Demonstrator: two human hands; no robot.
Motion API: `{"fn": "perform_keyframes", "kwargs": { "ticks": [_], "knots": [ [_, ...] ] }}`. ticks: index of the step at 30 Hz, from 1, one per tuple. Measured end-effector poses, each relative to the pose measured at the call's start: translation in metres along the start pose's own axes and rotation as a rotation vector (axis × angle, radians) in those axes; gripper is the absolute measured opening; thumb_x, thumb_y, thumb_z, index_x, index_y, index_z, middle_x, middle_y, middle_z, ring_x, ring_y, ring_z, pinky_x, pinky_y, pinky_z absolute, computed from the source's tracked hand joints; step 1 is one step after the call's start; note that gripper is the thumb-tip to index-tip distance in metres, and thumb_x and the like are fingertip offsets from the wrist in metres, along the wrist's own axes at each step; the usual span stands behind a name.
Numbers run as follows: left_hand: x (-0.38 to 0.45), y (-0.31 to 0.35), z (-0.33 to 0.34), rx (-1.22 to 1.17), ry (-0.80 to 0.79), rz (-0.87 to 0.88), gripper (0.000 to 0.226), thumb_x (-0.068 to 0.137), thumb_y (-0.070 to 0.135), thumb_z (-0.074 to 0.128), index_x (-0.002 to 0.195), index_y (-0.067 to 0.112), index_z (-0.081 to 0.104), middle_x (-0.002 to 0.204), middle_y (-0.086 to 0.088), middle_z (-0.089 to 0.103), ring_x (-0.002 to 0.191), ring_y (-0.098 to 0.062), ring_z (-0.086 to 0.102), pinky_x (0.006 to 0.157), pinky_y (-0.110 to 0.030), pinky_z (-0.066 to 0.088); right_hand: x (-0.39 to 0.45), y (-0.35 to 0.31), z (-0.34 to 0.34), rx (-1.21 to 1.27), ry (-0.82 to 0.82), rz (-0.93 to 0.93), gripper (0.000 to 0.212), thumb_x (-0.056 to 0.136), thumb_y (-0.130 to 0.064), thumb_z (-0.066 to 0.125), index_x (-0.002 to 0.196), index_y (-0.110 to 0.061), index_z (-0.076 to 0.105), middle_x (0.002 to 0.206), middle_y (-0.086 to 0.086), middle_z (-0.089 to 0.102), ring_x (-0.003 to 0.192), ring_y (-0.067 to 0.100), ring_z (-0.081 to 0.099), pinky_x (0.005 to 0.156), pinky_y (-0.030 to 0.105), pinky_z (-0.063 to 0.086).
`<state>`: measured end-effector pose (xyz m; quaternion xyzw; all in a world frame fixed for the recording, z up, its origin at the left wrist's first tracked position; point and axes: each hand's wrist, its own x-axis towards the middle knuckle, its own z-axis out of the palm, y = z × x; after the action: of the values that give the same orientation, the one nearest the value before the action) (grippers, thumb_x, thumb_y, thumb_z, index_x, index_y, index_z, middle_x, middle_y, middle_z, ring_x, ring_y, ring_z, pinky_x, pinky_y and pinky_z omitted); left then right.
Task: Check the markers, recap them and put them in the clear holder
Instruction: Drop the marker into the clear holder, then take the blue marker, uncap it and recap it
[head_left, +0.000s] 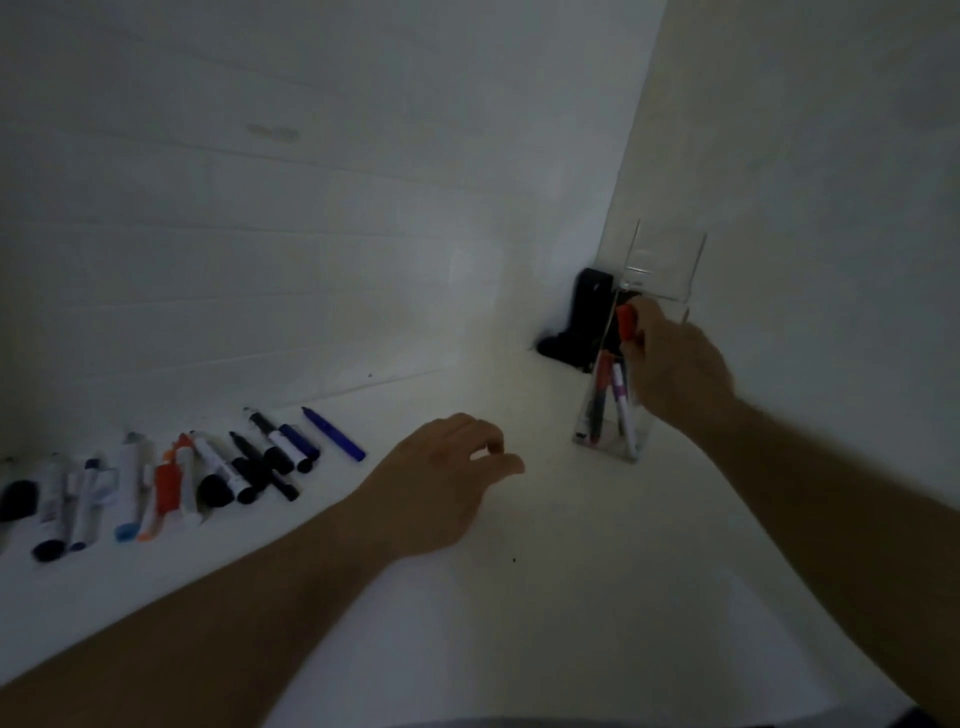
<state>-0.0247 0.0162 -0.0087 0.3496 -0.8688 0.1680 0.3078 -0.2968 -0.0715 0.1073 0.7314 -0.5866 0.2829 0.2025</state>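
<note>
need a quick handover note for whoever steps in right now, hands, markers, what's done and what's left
Right hand: grips an orange-capped marker at the side wall of the tall clear rectangular holder, not yet dropped in.
Left hand: holds nothing, fingers loosely curled above the white table.
Done: at least two markers stand inside the holder, one red-and-dark, one white with a purple band.
Left: a row of mixed markers lies on the table's left side, a loose blue marker at its right end. In this dim view, which are capped is hard to tell. Check, recap and put them in.

I'm seeing bare tabletop (545, 597) lying between marker row (171, 467) and clear holder (634, 364); black object (587, 317) is blocking the far corner.
</note>
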Motion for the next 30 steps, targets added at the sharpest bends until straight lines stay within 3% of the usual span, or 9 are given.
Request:
{"fn": "perform_keyframes", "kwargs": {
  "ticks": [7,13,15,17,19,22,24,27,30],
  "knots": [
    [-0.001,-0.002,0.001,-0.01,0.0,-0.002,0.041,0.09,0.008,0.054,0.126,0.025,0.063,0.117,-0.002,0.059,0.102,-0.021,0.057,0.08,-0.04,0.048,-0.014,-0.004,0.008,-0.088,-0.066,0.079,0.031,0.102,-0.039,0.033,0.133,-0.034,0.035,0.083,0.014,0.05,0.068,0.029,0.052,0.065,0.041,0.053],
    [-0.002,-0.009,-0.002,-0.058,0.038,-0.052,0.034,0.091,0.01,0.053,0.116,0.024,0.07,0.109,0.0,0.064,0.097,-0.018,0.059,0.079,-0.038,0.05,-0.018,0.001,0.006,-0.185,-0.094,0.073,0.045,0.1,-0.039,0.042,0.143,-0.027,0.033,0.077,0.003,0.041,0.079,0.025,0.043,0.074,0.041,0.05],
    [-0.004,-0.014,-0.002,-0.074,0.032,-0.066,0.033,0.091,0.011,0.051,0.113,0.024,0.072,0.106,0.001,0.065,0.095,-0.016,0.059,0.081,-0.034,0.049,-0.017,-0.001,0.006,-0.153,-0.102,0.11,0.049,0.098,-0.037,0.044,0.145,-0.027,0.032,0.085,0.008,0.05,0.082,0.027,0.045,0.076,0.042,0.048],
    [-0.005,-0.018,-0.003,-0.095,0.037,-0.081,0.032,0.09,0.011,0.052,0.11,0.023,0.073,0.105,0.002,0.066,0.094,-0.015,0.059,0.082,-0.029,0.047,-0.016,-0.004,0.007,-0.137,-0.076,0.125,0.057,0.094,-0.035,0.049,0.147,-0.027,0.029,0.107,0.013,0.06,0.095,0.031,0.051,0.08,0.045,0.049],
    [-0.004,-0.019,-0.006,-0.091,0.057,-0.109,0.03,0.087,0.008,0.058,0.106,0.024,0.075,0.104,0.003,0.067,0.093,-0.013,0.059,0.083,-0.025,0.045,-0.017,-0.013,0.009,-0.14,0.006,0.076,0.062,0.089,-0.031,0.054,0.147,-0.026,0.032,0.119,0.012,0.056,0.103,0.034,0.052,0.081,0.046,0.049],
    [-0.002,-0.027,-0.019,-0.051,0.087,-0.18,0.03,0.082,0.003,0.064,0.099,0.024,0.078,0.101,0.003,0.069,0.092,-0.017,0.061,0.082,-0.028,0.046,-0.028,-0.049,0.014,-0.053,0.102,-0.155,0.061,0.08,-0.022,0.059,0.14,-0.024,0.047,0.116,0.009,0.055,0.099,0.032,0.051,0.08,0.043,0.049],
    [-0.003,-0.04,-0.035,0.026,0.11,-0.254,0.036,0.076,0.0,0.057,0.094,0.024,0.079,0.099,0.001,0.071,0.088,-0.023,0.062,0.08,-0.035,0.049,-0.039,-0.086,0.026,0.154,0.021,-0.274,0.054,0.081,-0.02,0.058,0.135,-0.026,0.052,0.116,0.006,0.057,0.101,0.028,0.053,0.086,0.042,0.05],
    [-0.013,-0.065,-0.065,0.196,0.162,-0.465,0.047,0.064,-0.003,0.046,0.088,0.023,0.078,0.095,-0.004,0.073,0.083,-0.032,0.059,0.076,-0.042,0.049,-0.053,-0.144,0.055,0.494,-0.246,-0.276,0.045,0.089,-0.02,0.06,0.133,-0.027,0.056,0.118,0.001,0.058,0.103,0.019,0.054,0.096,0.035,0.047],
    [-0.03,-0.085,-0.088,0.305,0.24,-0.711,0.052,0.065,-0.001,0.037,0.09,0.021,0.077,0.099,-0.007,0.071,0.092,-0.034,0.054,0.083,-0.043,0.048,-0.062,-0.183,0.088,0.647,-0.411,-0.35,0.04,0.092,-0.026,0.06,0.132,-0.027,0.06,0.12,0.004,0.06,0.105,0.021,0.058,0.097,0.039,0.05]
  ]
}}
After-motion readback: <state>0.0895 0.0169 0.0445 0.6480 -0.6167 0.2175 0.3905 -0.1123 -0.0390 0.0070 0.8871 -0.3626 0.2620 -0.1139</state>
